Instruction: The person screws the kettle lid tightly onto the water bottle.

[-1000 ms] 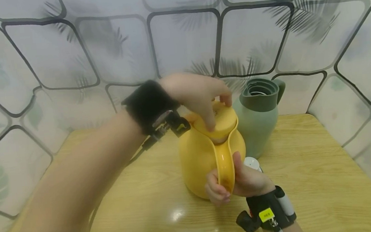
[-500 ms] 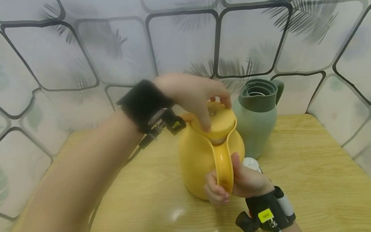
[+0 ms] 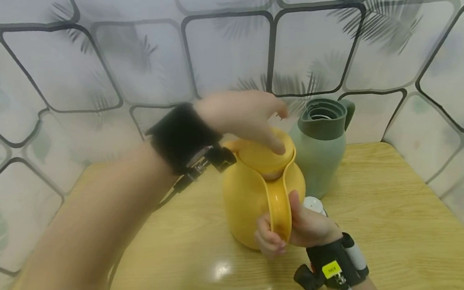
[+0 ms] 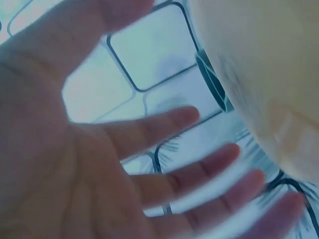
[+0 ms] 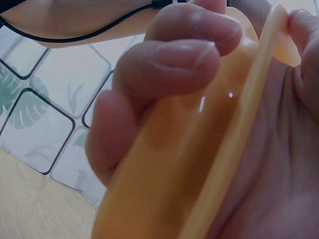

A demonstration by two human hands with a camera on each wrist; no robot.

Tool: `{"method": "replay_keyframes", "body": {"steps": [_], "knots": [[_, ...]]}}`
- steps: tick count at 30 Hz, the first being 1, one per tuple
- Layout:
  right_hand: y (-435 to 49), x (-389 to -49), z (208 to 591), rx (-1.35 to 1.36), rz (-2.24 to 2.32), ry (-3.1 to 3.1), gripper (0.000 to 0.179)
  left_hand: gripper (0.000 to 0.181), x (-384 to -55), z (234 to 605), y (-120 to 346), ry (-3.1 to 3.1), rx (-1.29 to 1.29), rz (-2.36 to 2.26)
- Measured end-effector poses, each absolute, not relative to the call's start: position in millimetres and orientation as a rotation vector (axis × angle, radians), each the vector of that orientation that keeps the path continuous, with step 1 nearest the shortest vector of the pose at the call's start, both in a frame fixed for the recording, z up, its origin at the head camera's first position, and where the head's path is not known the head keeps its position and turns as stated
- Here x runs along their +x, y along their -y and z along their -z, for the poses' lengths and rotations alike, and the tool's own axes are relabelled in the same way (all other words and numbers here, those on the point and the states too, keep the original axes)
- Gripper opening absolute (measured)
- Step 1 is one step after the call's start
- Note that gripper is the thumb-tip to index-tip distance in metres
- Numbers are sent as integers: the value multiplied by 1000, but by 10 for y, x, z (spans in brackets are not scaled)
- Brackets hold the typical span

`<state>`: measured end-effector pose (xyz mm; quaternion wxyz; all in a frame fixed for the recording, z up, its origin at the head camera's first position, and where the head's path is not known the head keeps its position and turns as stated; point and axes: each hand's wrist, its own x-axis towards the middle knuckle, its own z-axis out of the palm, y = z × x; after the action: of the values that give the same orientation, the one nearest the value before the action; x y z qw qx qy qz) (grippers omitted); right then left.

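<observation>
A yellow thermos jug (image 3: 243, 208) stands on the wooden table with its round yellow lid (image 3: 260, 158) on top. My right hand (image 3: 311, 228) grips the jug's handle (image 3: 279, 200); in the right wrist view, curled fingers (image 5: 167, 64) wrap round it. Over the lid hovers my left hand (image 3: 239, 114), thumb low across it in the head view. The left wrist view has that hand's fingers (image 4: 199, 172) spread and nearly straight, apart from the lid's pale curved side. Part of the lid is hidden behind the hand.
Just behind and right of the yellow jug stands a green jug (image 3: 322, 155) with a dark green top, lidless. A small white round object (image 3: 313, 203) sits partly hidden behind my right hand. A patterned wall (image 3: 228, 53) closes off the table's back and sides.
My left hand has let go of the lid: its fingers have lifted and spread, and the thumb has swung right across the lid. The right hand keeps its grip; the jug stays put.
</observation>
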<state>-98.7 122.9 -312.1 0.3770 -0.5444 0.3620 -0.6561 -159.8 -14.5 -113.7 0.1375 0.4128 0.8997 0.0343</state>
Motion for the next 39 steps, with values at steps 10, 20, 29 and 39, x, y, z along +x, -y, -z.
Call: {"method": "replay_keyframes", "body": {"steps": [10, 20, 29, 39], "knots": [[-1229, -989, 3123, -1371, 1689, -914, 75, 42, -1471, 1172, 105, -2657, 1054, -166], [-1231, -993, 3128, -1368, 1685, -906, 75, 34, -1507, 1208, 84, -2679, 1062, -175], [-1236, -991, 3131, -1380, 1685, -914, 75, 51, -1539, 1222, 54, -2672, 1092, -93], [-1239, -988, 3140, -1379, 1684, -920, 75, 55, -1537, 1211, 58, -2651, 1092, -45]]}}
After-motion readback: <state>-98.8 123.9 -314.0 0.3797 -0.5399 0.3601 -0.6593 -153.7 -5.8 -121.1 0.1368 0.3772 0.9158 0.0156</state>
